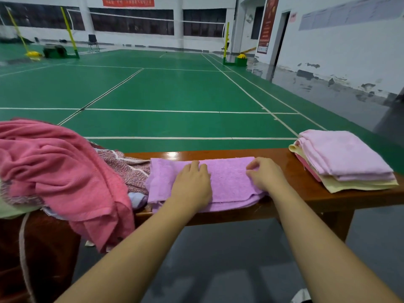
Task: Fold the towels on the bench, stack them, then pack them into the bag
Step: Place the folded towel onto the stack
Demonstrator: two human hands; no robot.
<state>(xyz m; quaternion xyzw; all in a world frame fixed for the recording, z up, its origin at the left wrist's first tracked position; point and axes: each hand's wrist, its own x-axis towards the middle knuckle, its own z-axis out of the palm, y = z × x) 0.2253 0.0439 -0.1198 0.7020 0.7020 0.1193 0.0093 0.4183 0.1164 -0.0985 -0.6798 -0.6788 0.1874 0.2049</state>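
Note:
A purple towel [227,180] lies folded in layers across the middle of the brown wooden bench [306,193]. My left hand [192,184] rests flat on its left half, fingers together and pressing down. My right hand [264,173] lies on the towel's right part, fingers bent, touching the cloth. On the bench's right end sits a stack of folded towels [343,158], pink on top and pale yellow below. A heap of unfolded towels [56,167], mostly deep pink, covers the left end. Whether the dark red cloth [43,254] under it is the bag, I cannot tell.
Beyond the bench stretches a green badminton court with white lines [153,110]. Grey floor [218,259] lies under the bench on my side. A white wall [349,51] runs along the right. A patterned cloth [129,169] sticks out beside the heap.

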